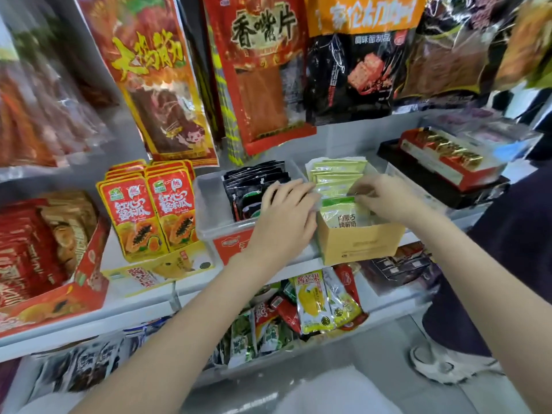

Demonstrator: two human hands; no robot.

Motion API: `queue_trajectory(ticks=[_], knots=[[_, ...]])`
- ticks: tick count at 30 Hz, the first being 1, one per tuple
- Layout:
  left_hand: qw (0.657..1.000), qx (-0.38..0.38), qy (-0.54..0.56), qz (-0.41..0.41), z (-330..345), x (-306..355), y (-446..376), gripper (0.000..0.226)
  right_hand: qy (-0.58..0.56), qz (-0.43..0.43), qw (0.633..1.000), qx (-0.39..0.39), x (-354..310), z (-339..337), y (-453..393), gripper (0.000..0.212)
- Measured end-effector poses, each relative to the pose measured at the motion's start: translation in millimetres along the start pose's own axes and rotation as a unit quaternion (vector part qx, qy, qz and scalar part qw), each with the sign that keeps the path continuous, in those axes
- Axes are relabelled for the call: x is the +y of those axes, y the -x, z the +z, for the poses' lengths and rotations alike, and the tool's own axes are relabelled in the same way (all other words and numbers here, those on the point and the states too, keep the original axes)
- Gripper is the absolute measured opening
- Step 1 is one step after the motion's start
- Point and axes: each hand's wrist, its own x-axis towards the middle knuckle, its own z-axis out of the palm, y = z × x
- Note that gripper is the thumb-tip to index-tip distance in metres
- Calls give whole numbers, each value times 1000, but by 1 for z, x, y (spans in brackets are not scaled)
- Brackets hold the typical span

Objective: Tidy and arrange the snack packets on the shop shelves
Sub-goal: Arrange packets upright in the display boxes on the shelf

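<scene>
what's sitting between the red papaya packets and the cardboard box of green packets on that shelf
In the head view, a clear plastic bin holding black packets sits between the papaya packets and the cardboard box. The left hand rests over its right side.

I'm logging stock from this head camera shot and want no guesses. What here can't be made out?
- Black packets in the clear bin: head view, right part hidden by the left hand.
- Green packets in the cardboard box: partly covered by the right hand; whether it pinches one is unclear.
- Left hanging bags: motion-blurred, cut by the frame edge.
- Bottom-shelf packets: blurred, print unreadable.
</scene>
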Motion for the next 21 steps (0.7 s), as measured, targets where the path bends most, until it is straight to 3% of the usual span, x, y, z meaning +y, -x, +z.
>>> queue_trajectory(ticks=[5,10,15,21], knots=[[1000,-1,-10,21,3,-1,-11,37,-88,6,996,-12,12,-18,11,8],[999,-34,35,6,3,6,-19,41,-177,60,980,71,21,-24,15,5],[998,-48,4,26,10,4,-18,39,-147,37,980,129,26,-28,12,4],[998,-47,32,18,7,5,-14,39,-53,-15,998,24,7,-4,-1,6]])
